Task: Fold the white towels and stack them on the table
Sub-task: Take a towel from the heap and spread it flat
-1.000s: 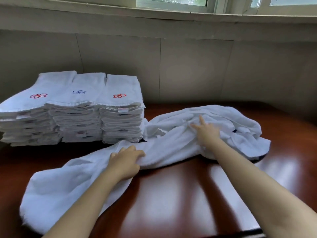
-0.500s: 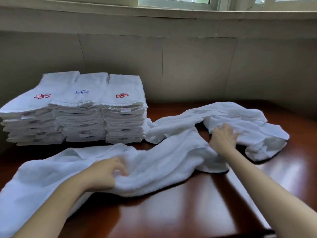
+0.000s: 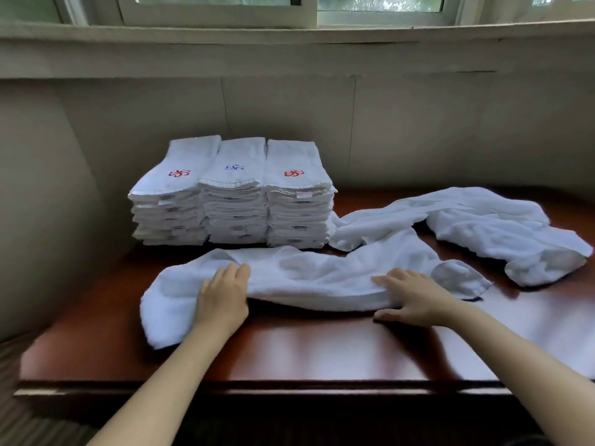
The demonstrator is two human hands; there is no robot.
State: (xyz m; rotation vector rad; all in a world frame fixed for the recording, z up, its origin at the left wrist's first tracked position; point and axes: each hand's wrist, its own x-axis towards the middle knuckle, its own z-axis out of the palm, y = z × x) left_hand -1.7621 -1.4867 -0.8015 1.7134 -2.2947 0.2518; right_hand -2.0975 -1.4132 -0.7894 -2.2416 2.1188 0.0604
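Note:
A long white towel (image 3: 309,278) lies crumpled lengthwise across the dark wooden table (image 3: 322,352), right in front of me. My left hand (image 3: 223,297) rests flat on its left part with the fingers together. My right hand (image 3: 417,299) lies over the towel's right part, fingers stretched out on top and thumb on the table by the near edge. A second loose white towel (image 3: 489,226) sprawls at the back right, touching the first. Three side-by-side stacks of folded towels (image 3: 238,194) with red and blue embroidered marks stand at the back left.
A beige wall (image 3: 418,130) runs right behind the table, with a window sill above it. The table's front edge (image 3: 257,386) is close to me. Another wall stands to the left of the stacks.
My view has pulled back and up. The near towel was drawn left and gathered into a long band. My right hand left the far towel and came onto the near one.

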